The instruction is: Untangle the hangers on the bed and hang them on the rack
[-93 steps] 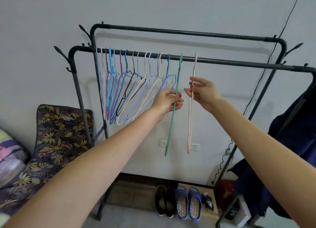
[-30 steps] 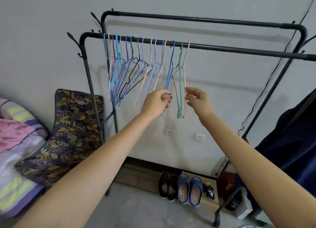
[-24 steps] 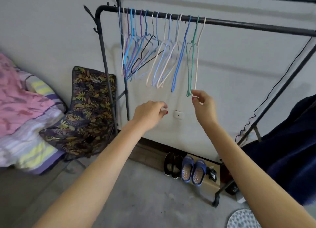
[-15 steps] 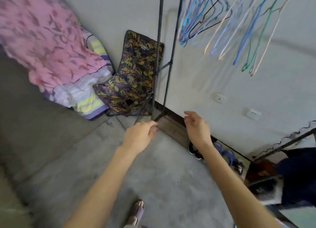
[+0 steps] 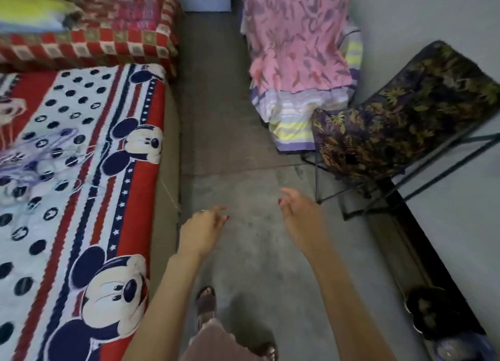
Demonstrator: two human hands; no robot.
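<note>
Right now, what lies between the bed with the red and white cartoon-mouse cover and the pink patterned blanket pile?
In the head view, only bare grey concrete floor separates the bed from the pink blanket pile; no object lies on that stretch.

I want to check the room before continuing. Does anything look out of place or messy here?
On the bed, a blurred tangle of pale purple hangers lies in a heap at the left edge. Both the left hand and the right hand are empty.

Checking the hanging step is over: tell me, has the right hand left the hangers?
Yes. The right hand dropped from the rack and now hangs empty above the floor, beside the floral chair.
</note>
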